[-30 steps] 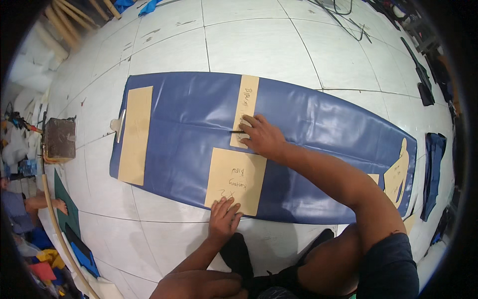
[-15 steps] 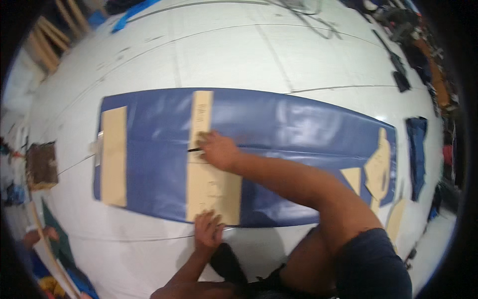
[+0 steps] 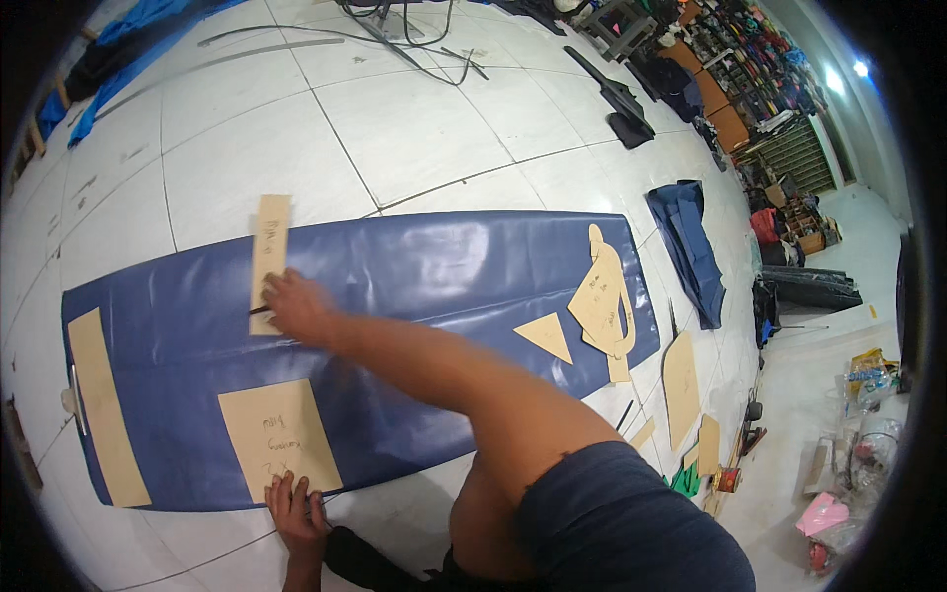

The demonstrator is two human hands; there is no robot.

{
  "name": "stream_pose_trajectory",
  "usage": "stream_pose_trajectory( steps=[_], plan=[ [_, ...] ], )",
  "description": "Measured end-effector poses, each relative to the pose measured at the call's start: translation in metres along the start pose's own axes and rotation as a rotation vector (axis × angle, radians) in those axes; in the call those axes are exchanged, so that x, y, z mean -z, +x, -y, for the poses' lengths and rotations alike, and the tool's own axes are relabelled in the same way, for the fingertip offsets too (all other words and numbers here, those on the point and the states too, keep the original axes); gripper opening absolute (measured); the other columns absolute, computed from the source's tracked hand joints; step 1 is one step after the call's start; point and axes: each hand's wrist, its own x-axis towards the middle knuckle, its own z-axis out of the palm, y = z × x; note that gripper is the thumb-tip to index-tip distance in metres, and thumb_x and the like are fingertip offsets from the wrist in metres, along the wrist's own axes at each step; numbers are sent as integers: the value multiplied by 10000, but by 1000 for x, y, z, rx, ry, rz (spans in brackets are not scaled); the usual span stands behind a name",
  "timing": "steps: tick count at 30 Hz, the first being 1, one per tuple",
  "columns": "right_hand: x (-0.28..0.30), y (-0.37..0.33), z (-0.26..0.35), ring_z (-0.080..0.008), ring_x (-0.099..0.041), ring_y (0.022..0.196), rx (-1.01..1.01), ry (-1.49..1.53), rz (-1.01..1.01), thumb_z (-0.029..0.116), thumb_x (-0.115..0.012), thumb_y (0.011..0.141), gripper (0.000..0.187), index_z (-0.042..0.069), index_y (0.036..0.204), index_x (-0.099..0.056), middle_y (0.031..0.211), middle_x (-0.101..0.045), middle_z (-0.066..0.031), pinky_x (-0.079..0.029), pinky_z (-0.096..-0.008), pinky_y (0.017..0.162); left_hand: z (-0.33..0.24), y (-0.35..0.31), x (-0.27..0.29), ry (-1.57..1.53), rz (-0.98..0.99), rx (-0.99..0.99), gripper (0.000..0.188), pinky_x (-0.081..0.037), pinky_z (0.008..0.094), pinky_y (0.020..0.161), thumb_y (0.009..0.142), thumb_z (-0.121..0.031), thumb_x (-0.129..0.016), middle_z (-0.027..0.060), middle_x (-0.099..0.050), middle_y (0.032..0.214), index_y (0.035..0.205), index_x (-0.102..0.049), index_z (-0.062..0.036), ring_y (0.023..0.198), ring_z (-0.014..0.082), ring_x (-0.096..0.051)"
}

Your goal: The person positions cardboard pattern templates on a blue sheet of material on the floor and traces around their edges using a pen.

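Observation:
A large blue vinyl-like sheet (image 3: 414, 266) lies spread on the floor. My right hand (image 3: 298, 308) is closed over the near end of a narrow tan cardboard strip (image 3: 269, 232), whose far end sticks out past the sheet's far edge. A dark pen-like stick (image 3: 258, 311) pokes out from under those fingers. Nearer to me, a squarish tan cardboard piece (image 3: 276, 424) with handwriting rests on the sheet. My left hand (image 3: 294, 508) lies on its near edge, fingers stretched out and slightly apart.
On the sheet's left end is a long cardboard strip (image 3: 107, 414). Toward its right end are a cardboard triangle (image 3: 546, 337) and a curved cardboard piece (image 3: 602, 301). A folded blue piece (image 3: 688, 252) and more cardboard (image 3: 681, 385) lie to the right. Cables (image 3: 414, 44) cross the far floor.
The narrow strip has shifted away from me, apart from the squarish piece, with my right hand on it. The view has swung toward the right.

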Motion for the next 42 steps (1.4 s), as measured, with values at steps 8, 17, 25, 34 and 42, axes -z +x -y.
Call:
stream_pose_trajectory(
  steps=[8,17,25,34,42],
  plan=[
    [52,-92,-65,-313,-536,1316,-233,-88,176,380,-683,892,475,126,1293,-654,1457,-558,-110,-527,-432,1018,7,-10,11,9,-48,7,280,-323,569,1158,888,-122,-716,204,-620,1324,1146,-712,-12,1305,427,-519],
    [64,-232,-84,-331,-546,1270,-223,-70,120,390,-702,903,479,122,1294,-627,1445,-555,-102,-539,-453,988,4,-8,13,40,-57,-13,289,-346,554,1137,903,-189,-732,176,-632,1315,1157,-734,-52,1298,407,-528],
    [55,-331,-65,-353,-585,1220,-335,23,35,392,-731,880,474,107,1253,-666,1393,-600,-117,-531,-452,982,3,-10,16,19,-64,2,304,-345,546,1146,913,-200,-724,188,-633,1324,1171,-726,-38,1303,407,-534],
    [49,-395,-70,-350,-585,1211,-406,69,-35,335,-752,878,440,87,1235,-680,1362,-609,-131,-508,-444,1002,6,-11,16,61,-47,10,300,-339,540,1152,910,-189,-722,201,-632,1323,1166,-722,-33,1313,415,-526],
    [74,-390,-71,-355,-654,1102,-476,142,-115,286,-747,895,371,54,1179,-688,1235,-663,-159,-541,-437,934,4,-8,16,34,-57,-1,301,-338,549,1151,908,-180,-721,180,-633,1322,1183,-713,-58,1317,405,-524]
  ],
)
